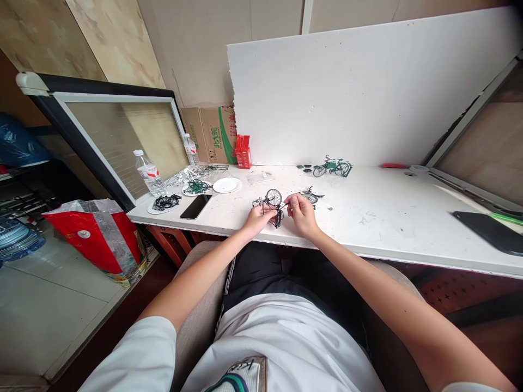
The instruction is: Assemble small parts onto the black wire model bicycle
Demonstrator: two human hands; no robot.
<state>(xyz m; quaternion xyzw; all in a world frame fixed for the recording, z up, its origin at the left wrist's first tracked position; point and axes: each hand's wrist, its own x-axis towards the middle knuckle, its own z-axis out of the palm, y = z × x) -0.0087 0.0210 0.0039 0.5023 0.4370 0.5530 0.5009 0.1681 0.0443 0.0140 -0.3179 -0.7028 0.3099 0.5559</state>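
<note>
Both hands point(281, 215) grip mini bike point(273, 204).

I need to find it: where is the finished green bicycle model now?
The green bicycle model stands at the back of the white table, against the white board.

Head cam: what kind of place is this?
Likely a makeshift assembly bench in a storeroom or small shop: white table with a finished green model bicycle, cardboard boxes against the wall, and both hands working a partly built model.

A green toy bike point(333, 166) stands on the white surface point(388, 218), with a red carton point(243, 152), black phone point(196, 206) and white plate point(227, 185).
</note>
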